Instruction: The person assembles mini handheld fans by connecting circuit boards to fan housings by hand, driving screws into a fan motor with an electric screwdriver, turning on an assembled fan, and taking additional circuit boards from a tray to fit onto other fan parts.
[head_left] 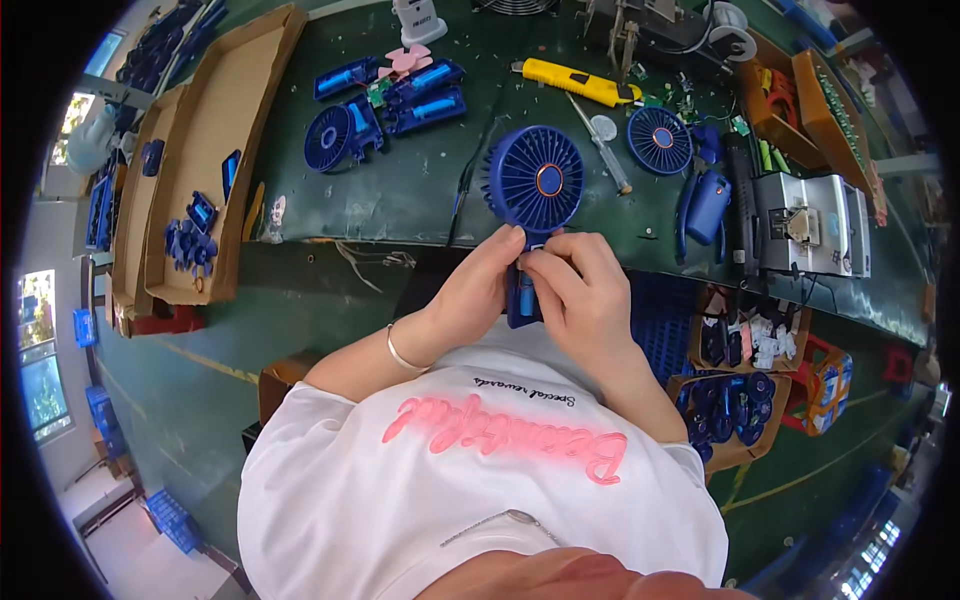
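Note:
At the near edge of the bench I hold a dark blue handheld fan, its round grille tilted up and its handle pointing toward me. The handle is uncovered, and a light blue cylindrical battery shows inside it. My left hand is closed around the neck and left side of the handle. With fingers bent and pinched together, my right hand presses at the top of the handle, just under the fan head; whatever small part lies under these fingertips is hidden. Beyond the fan lies a screwdriver with a clear handle.
A yellow utility knife lies across the green bench. Blue fan parts sit at left, another fan head and a blue handle shell at right. Cardboard trays flank the left; a metal device stands right.

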